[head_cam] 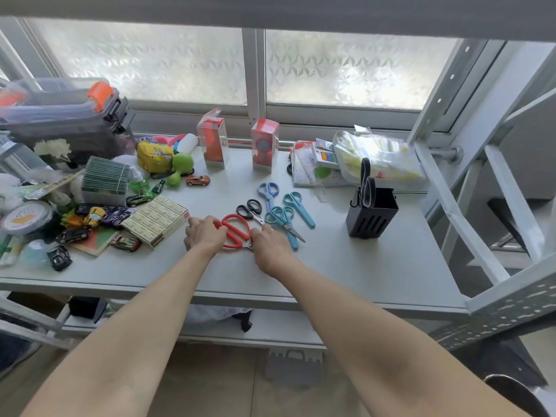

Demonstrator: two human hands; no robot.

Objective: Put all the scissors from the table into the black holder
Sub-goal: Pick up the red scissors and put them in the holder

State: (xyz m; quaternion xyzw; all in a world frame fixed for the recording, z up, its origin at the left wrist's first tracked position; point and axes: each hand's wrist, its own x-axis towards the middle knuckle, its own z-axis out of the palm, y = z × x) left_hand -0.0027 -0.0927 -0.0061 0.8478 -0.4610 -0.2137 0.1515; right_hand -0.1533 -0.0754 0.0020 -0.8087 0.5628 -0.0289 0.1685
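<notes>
— While both hands sit on the red scissors (236, 233), left hand (205, 233) curled over a loop, right hand (270, 246) closed at the blades, what worries you?

— Blades swinging open as I lift; the black holder (371, 215), well right on the worktop (361, 266), already has one pair crowding it.

Pale grey bench (346, 266) under a frosted window

Red scissors (236, 231), black scissors (249, 209) and three blue pairs (284, 219) lie mid-bench; the black holder (371, 215) stands to the right, toy cars (197, 180) and staple boxes (156, 219) to the left.
</notes>
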